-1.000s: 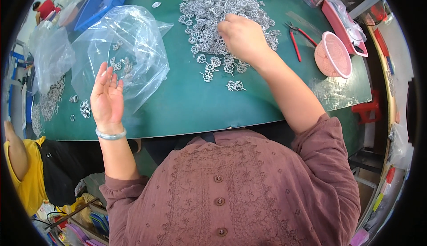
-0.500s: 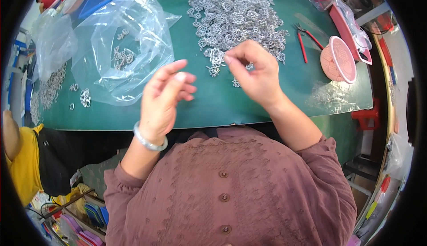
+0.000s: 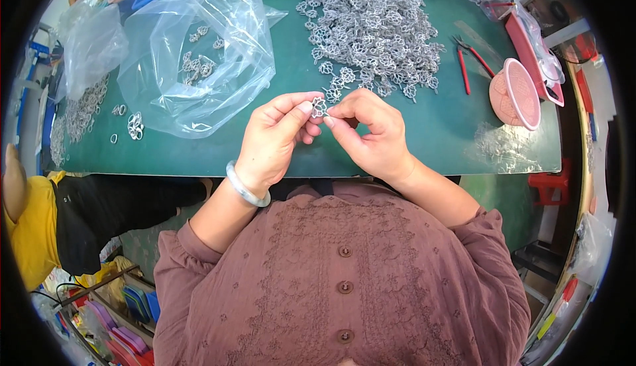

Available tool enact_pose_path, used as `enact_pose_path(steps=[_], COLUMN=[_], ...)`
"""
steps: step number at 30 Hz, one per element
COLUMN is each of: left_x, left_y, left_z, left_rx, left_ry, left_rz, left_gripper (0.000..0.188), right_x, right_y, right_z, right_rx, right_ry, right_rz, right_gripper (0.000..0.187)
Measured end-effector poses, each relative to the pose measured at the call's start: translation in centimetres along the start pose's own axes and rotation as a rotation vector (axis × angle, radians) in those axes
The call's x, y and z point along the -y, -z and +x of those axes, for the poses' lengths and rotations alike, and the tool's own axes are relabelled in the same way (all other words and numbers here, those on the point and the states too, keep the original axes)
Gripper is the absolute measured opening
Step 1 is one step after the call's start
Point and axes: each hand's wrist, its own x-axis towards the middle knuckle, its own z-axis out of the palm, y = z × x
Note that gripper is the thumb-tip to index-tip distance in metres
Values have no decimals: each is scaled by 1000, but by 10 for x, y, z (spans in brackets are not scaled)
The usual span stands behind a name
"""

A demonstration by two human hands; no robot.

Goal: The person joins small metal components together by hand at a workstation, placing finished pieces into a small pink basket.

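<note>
Between my two hands, above the green tabletop, is a small silver flower-shaped metal piece [image 3: 319,107] with an open outline. My left hand [image 3: 278,131] pinches its left side between thumb and fingers. From the right, the thumb and forefinger of my right hand [image 3: 372,134] are closed on its lower right edge. Just beyond my hands lies a big heap of similar metal pieces [image 3: 371,28], with a few loose ones at its near edge. An open clear plastic bag [image 3: 248,68] lies to the left, with several metal pieces within it.
Red-handled pliers [image 3: 464,71] lie right of the heap, beside a pink mesh basket [image 3: 500,98] and a pink tray [image 3: 527,51]. At the left are loose rings [image 3: 135,126] and another metal pile [image 3: 86,111]. A person in yellow [image 3: 33,227] sits at the left.
My right hand has come back from the heap's near edge. My left hand has moved right to meet it, and both now grip one flower-shaped piece. The view has shifted slightly.
</note>
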Motion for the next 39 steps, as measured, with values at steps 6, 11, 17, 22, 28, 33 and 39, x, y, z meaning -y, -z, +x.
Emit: enact_pose_path(steps=[6,11,17,22,28,33,39], left_x=[1,5,8,12,19,21,23], left_y=[0,-5,-5,5,11,10,9], left_z=[0,4,0,-11,-20,-26,-32], left_rx=[11,40,47,19,-9,-42,-37], left_ry=[-1,-10,21,54,53,48,35], left_rz=[-7,34,167,240,202,237,232], left_gripper=[21,23,23,21,19,19,19], right_x=[0,1,2,-12,-29,1,-18], right_y=[1,9,59,185,253,233,236], right_z=[-1,-5,2,4,-32,-34,-46], right_rx=[1,-3,-152,-636,-693,-468,-519], right_ry=[-2,-52,74,123,-342,-662,-549], right_rz=[7,-12,-234,-594,-785,-834,-639], right_gripper=[9,8,11,3,9,8,7])
